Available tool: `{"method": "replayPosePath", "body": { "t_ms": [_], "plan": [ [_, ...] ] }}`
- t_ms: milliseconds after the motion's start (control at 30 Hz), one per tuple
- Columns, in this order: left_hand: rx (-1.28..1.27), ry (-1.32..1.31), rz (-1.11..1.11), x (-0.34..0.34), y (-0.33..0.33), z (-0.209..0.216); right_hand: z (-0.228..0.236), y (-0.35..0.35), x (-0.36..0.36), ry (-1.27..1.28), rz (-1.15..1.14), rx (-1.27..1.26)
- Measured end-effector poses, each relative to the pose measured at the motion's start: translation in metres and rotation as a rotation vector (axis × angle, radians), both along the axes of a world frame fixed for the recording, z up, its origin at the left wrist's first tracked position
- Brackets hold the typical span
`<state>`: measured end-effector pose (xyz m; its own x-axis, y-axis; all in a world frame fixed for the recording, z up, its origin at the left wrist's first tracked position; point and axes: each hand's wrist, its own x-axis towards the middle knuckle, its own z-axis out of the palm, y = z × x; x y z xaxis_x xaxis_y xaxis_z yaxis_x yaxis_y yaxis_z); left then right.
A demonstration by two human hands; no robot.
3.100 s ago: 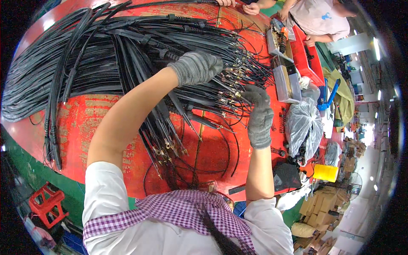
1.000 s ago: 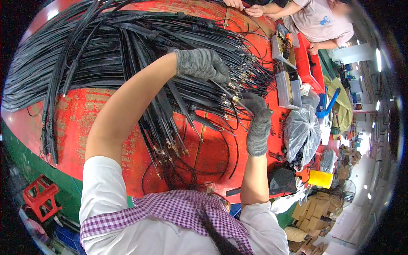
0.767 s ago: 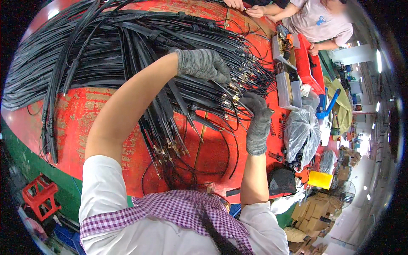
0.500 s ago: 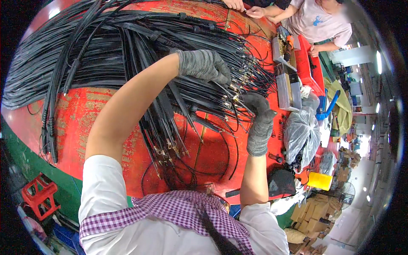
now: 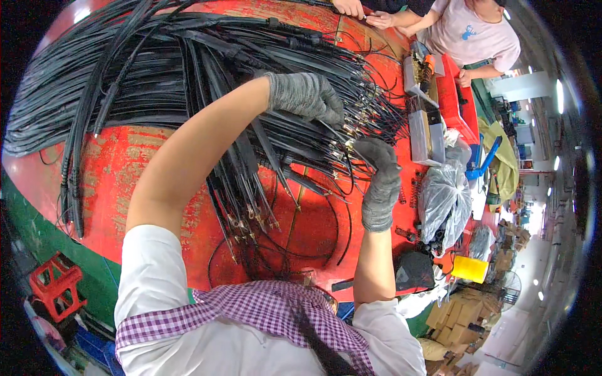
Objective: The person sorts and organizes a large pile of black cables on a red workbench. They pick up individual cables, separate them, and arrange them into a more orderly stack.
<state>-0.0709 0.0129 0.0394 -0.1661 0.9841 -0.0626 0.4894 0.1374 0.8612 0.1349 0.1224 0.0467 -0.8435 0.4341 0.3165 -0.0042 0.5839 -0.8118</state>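
A wide bundle of black cables lies across the red table, and its metal-tipped ends fan out toward the right. Over these ends my left hand, in a grey knitted glove, is closed with its fingertips pinched on a black cable. My right hand, gloved the same way, curls in from the right. Its fingers are bent and pressed together beside the shiny terminals; what they grip is hidden. Below my left forearm, a smaller group of black cables hangs toward me, with metal lugs at the ends.
Parts boxes, a red bin and a clear plastic bag line the table's right side. Two other people's hands work at the far edge. A red stool stands on the green floor at left.
Both hands stay over the cable ends. My right hand has shifted slightly left, its fingers nearer the terminals; my left has moved a little to the right.
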Motion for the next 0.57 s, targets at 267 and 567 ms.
{"method": "replayPosePath", "body": {
  "t_ms": [267,567],
  "plan": [
    [0.014,-0.004,-0.005,-0.001,0.003,-0.003,-0.003,0.003,0.0,0.002,0.018,0.038],
    [0.035,0.02,-0.03,-0.002,0.003,-0.008,-0.012,0.009,0.002,0.093,0.037,-0.198]
  ]
}}
